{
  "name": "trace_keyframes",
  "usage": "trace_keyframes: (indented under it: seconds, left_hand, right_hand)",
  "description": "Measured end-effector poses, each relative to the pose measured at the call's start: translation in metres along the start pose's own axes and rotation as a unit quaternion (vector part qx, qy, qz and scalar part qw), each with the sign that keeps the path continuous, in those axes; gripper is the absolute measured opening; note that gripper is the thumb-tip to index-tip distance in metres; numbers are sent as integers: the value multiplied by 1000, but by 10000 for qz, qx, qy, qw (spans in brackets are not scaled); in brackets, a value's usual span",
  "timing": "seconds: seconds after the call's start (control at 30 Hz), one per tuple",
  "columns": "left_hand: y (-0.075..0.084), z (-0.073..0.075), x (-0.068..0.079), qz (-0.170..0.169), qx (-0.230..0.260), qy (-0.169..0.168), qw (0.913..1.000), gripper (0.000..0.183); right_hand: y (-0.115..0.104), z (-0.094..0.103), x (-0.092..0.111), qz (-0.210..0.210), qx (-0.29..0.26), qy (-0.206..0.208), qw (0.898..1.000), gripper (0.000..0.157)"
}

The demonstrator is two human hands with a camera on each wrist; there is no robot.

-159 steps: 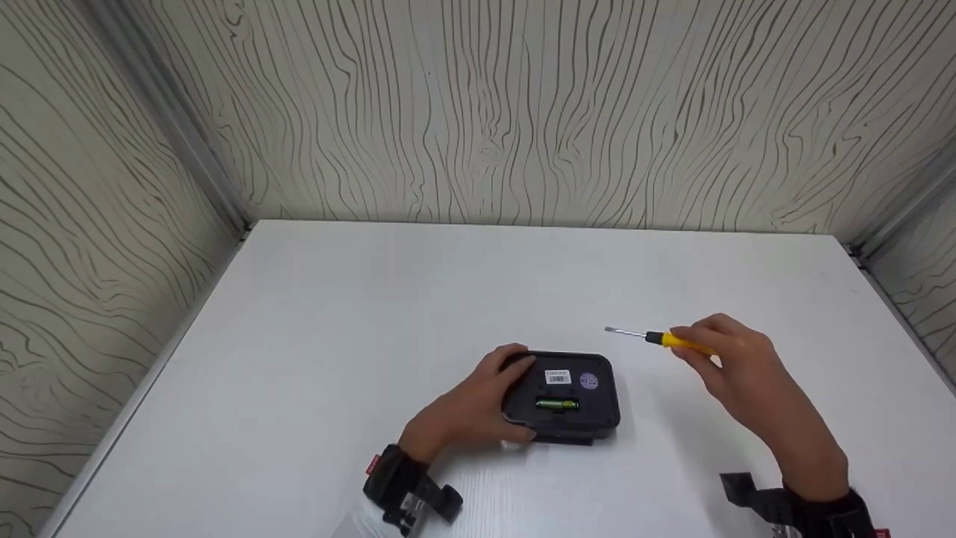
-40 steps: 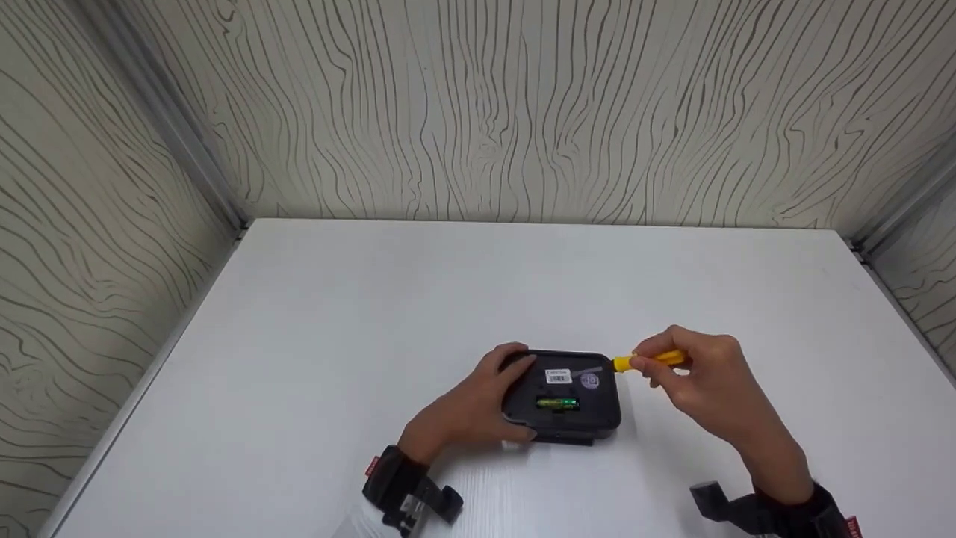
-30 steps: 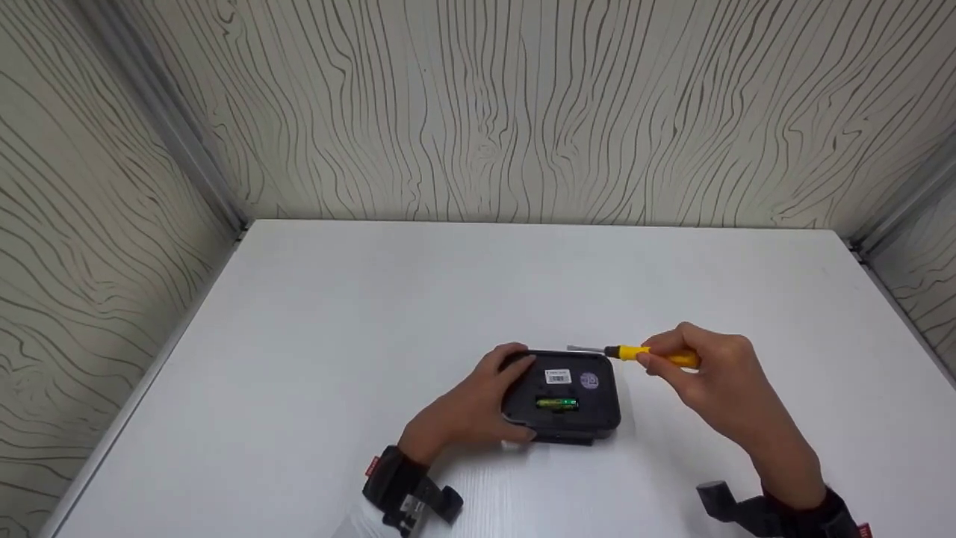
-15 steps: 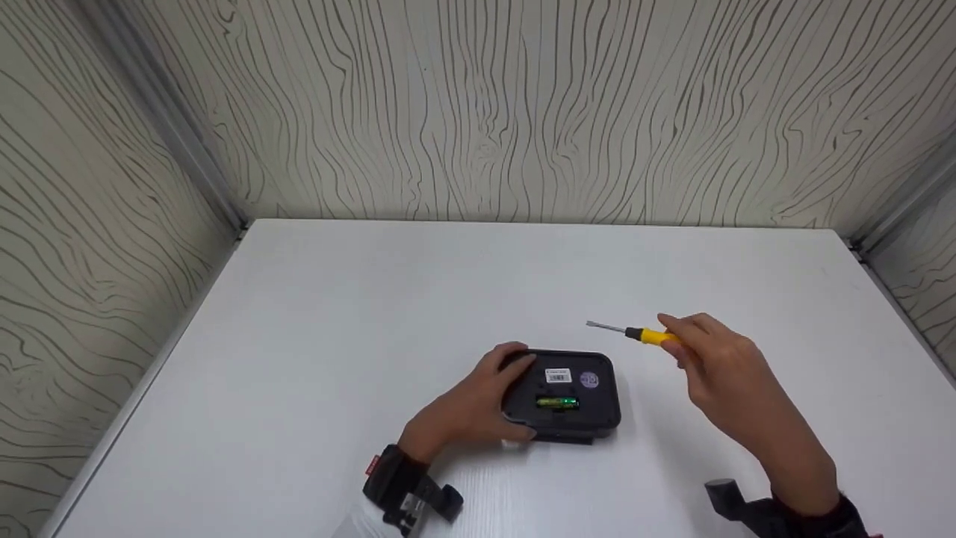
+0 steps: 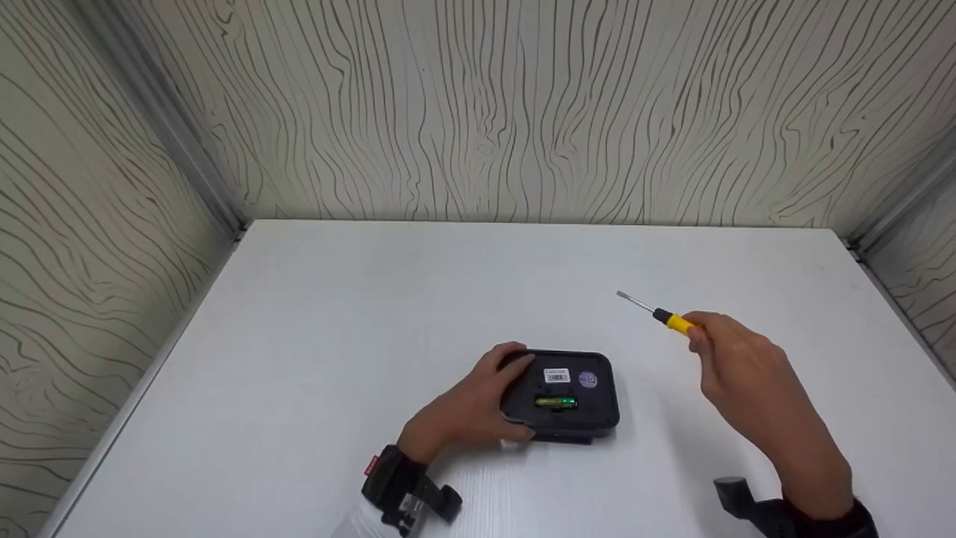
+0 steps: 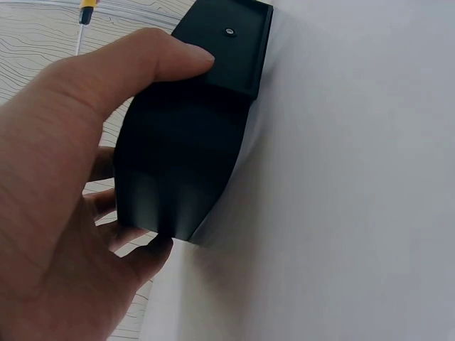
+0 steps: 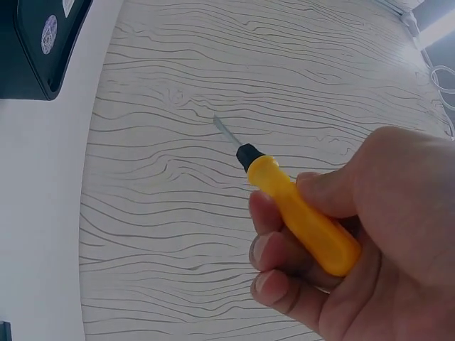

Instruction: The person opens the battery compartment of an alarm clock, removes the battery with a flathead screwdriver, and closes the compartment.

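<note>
A black box-shaped device [image 5: 567,423] lies on the white table with its barcode label [image 5: 556,376] and round sticker [image 5: 588,379] facing up. A green battery [image 5: 556,403] sits in a slot in that face. My left hand [image 5: 478,403] grips the device's left end, thumb on the near side and fingers over the far side. In the left wrist view a screw [image 6: 229,32] shows on the device near the thumb. My right hand [image 5: 750,373] holds a screwdriver [image 5: 676,323] with a yellow handle and flat tip, above the table and apart from the device.
The white table [image 5: 358,314] ends at wood-grain-patterned panels [image 5: 485,112] at the back and sides. Metal rails [image 5: 172,127] run along the corners. Black camera mounts [image 5: 399,478] are strapped to both wrists. A white cable [image 7: 442,78] hangs in the right wrist view.
The right hand has drawn the screwdriver away from over the device, moving right and raising its tip toward the back. The left hand and device have stayed in place.
</note>
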State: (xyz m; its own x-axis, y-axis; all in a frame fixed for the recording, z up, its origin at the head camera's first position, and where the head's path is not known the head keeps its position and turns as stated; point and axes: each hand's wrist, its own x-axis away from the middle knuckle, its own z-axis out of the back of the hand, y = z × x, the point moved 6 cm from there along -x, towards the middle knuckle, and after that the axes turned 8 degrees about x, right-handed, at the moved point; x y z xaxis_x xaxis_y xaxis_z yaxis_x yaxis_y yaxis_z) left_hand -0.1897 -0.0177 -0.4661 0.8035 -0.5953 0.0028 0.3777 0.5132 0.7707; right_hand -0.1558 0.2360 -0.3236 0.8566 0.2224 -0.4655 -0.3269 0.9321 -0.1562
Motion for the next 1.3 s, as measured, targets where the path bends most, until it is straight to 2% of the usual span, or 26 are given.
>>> trace_keyframes:
  seconds: [0.17, 0.3, 0.5, 0.67, 0.77, 1.0, 1.3]
  left_hand:
    - [-1, 0, 0, 37, -42, -15, 10000, 95]
    - [-2, -1, 0, 126, -88, -31, 9999, 95]
    - [-2, -1, 0, 97, -70, -15, 9999, 94]
    - [-3, -1, 1, 88, -17, -7, 10000, 93]
    - [-3, -1, 1, 94, -39, -14, 9999, 94]
    - [-4, -2, 1, 89, -109, -9, 9999, 94]
    - [-3, -1, 1, 105, -122, 0, 9999, 94]
  right_hand:
    - [4, -2, 0, -108, 21, -106, 9999, 18]
    - [9, -6, 0, -383, -126, -525, 9978, 21]
    - [16, -15, 2, -818, -357, -1306, 9874, 28]
    - [21, -24, 4, -1009, -489, -1775, 9777, 38]
    - [24, -28, 6, -1192, -607, -2004, 9705, 38]
    - [25, -30, 6, -1309, -635, -2166, 9654, 32]
    - [31, -35, 6, -1372, -409, -2455, 9588, 34]
